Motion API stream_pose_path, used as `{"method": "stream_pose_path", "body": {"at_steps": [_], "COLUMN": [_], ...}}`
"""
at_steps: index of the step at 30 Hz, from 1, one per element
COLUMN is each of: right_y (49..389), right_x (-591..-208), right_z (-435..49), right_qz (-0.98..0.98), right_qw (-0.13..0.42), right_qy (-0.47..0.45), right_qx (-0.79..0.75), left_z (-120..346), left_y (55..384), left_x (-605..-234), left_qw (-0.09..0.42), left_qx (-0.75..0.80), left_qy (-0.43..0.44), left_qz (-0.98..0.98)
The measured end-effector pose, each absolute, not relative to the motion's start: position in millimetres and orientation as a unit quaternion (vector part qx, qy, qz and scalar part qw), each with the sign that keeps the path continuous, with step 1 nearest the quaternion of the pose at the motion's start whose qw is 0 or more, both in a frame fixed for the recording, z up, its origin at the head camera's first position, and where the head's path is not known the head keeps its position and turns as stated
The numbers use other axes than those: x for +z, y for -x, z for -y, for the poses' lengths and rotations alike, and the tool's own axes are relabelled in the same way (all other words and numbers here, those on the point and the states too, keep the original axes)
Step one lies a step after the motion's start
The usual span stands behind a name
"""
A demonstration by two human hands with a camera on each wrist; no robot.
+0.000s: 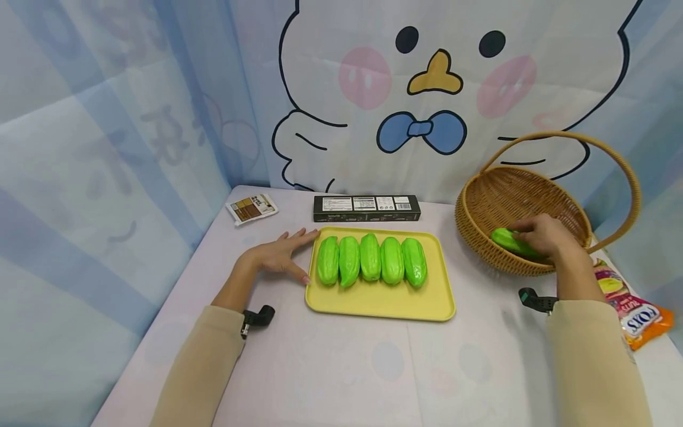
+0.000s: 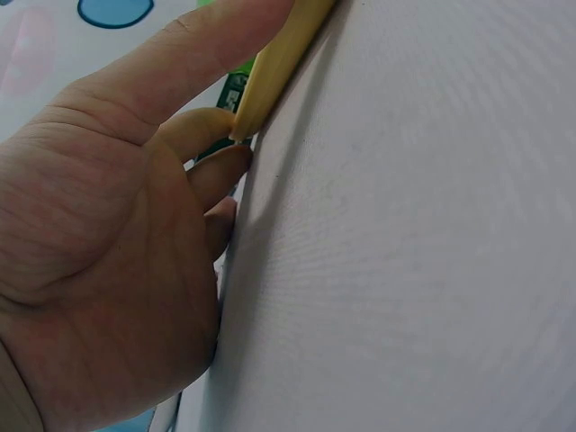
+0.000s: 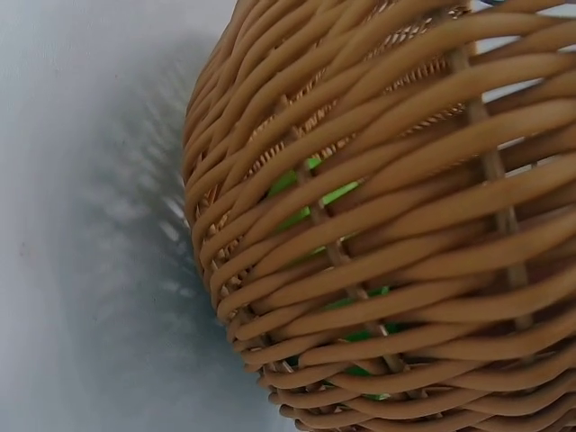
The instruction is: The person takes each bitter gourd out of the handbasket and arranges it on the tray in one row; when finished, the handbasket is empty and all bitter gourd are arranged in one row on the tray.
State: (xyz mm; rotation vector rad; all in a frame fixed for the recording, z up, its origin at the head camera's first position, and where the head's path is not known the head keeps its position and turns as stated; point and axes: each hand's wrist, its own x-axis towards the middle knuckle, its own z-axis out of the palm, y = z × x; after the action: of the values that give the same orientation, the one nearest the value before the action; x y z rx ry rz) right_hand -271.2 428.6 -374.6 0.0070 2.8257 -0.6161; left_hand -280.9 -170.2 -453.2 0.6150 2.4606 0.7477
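Observation:
Several bright green, ridged toy cucumbers (image 1: 370, 257) lie side by side, lengthwise, on a yellow tray (image 1: 373, 302). My left hand (image 1: 277, 256) is spread at the tray's left side, thumb and fingertips touching its rim. In the left wrist view, the thumb and fingers of that hand (image 2: 99, 216) lie by the tray's edge (image 2: 279, 72). Inside a wicker basket (image 1: 520, 190) at the right, my right hand (image 1: 546, 234) grips another green cucumber (image 1: 512, 242). The basket's weave (image 3: 405, 225) hides that hand in the right wrist view; bits of green show through its gaps.
The basket's tall arched handle (image 1: 632, 178) rises at the right. Behind the tray stands a long black box (image 1: 367, 209). A small brown-and-white packet (image 1: 252, 209) lies at the back left. An orange and red snack bag (image 1: 635, 308) is beside my right forearm.

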Motion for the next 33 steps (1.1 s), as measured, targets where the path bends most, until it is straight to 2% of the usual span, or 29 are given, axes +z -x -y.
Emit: {"method": "stream_pose_path", "body": {"at_steps": [15, 33], "right_y": [274, 273], "right_x": [-374, -369], "right_z": [-424, -415], "right_qz": [-0.966, -0.968], "right_qw": [0.156, 0.009], "right_qy": [-0.006, -0.005], "right_qx": [-0.207, -0.249], "left_z": [170, 170], "left_y": [281, 280], "left_x": [-455, -453], "left_qw": [0.248, 0.247], "left_qx": [0.278, 0.279], "left_qy": [-0.222, -0.218], "left_qz": [-0.901, -0.902]}}
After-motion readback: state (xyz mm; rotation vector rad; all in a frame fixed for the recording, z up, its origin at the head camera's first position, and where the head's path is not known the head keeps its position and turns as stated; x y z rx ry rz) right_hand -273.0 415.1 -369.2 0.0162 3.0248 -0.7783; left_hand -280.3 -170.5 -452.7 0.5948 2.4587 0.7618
